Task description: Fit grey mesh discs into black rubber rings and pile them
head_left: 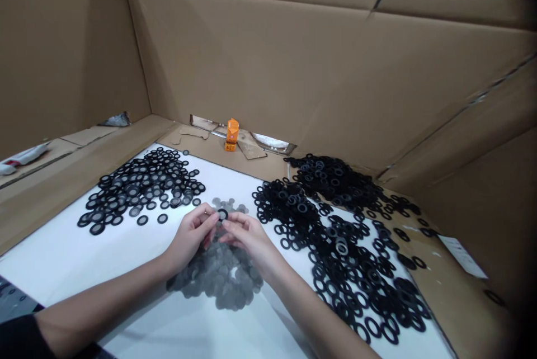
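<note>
Between my two hands is a small black ring with a grey centre (222, 215), held up over the white board. My left hand (196, 231) pinches its left edge with thumb and fingers. On its right edge, my right hand (243, 231) grips it the same way. Under and around my hands lies a heap of grey translucent discs (226, 278). A pile of black rings with grey centres (146, 185) spreads over the board at the left. To the right sits a large pile of open black rings (352, 258).
Another heap of black rings (335, 177) rests near the back right. Small orange boxes (231, 134) stand behind the white board (142, 258). Cardboard walls (260, 62) enclose the area. A white tool (27, 156) lies far left, a white label (462, 256) far right.
</note>
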Demonstrator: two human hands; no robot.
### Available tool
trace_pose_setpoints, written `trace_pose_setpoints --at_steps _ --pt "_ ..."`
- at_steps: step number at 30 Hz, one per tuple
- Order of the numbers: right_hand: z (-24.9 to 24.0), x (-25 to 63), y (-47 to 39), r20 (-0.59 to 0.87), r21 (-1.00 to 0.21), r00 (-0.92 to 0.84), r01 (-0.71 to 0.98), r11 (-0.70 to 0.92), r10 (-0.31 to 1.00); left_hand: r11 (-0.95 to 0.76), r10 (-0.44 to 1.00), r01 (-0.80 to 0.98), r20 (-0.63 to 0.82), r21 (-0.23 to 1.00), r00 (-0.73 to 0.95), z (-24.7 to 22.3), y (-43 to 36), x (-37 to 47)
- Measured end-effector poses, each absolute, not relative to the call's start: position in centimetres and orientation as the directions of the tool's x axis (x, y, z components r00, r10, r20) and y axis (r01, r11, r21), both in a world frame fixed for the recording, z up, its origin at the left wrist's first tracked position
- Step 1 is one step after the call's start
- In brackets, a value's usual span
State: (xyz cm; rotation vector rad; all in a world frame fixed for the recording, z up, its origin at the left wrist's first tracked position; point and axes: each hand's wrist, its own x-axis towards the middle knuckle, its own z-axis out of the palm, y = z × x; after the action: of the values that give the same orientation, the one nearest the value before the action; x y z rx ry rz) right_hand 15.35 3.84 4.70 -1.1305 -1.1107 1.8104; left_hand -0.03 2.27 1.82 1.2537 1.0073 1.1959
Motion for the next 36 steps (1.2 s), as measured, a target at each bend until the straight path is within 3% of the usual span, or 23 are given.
trace_pose_setpoints --at_steps 7,14,17,25,32,36 --pt "4.5 15.7 4.5 -0.186 -0.958 -0.314 -0.154 -0.243 0.931 -0.074 0.957 0.058 0.055 0.996 0.285 1.5 2.4 -0.2" --pt "5.0 16.3 4.9 -0.155 -0.986 -0.342 -0.005 -0.167 0.927 -0.157 0.965 0.155 0.118 0.975 0.236 2.4 3.0 -1.2" --pt "4.9 16.3 4.8 -0.152 -0.987 -0.357 0.005 -0.161 0.922 -0.176 0.948 0.135 0.131 0.975 0.29 2.4 3.0 -1.3" --pt "4.1 16.6 4.5 -0.313 -0.873 -0.434 -0.22 -0.436 0.845 -0.118 0.955 0.047 0.1 0.992 0.278 1.8 2.5 -0.5" --pt "4.4 16.6 4.5 -0.295 -0.915 -0.415 -0.137 -0.38 0.861 -0.107 0.938 0.069 0.077 0.992 0.337 2.2 2.3 -0.4" --pt "4.9 16.2 4.1 -0.259 -0.914 -0.427 -0.182 -0.363 0.867 -0.012 0.943 -0.062 0.032 0.998 0.331 2.0 2.5 -0.3"
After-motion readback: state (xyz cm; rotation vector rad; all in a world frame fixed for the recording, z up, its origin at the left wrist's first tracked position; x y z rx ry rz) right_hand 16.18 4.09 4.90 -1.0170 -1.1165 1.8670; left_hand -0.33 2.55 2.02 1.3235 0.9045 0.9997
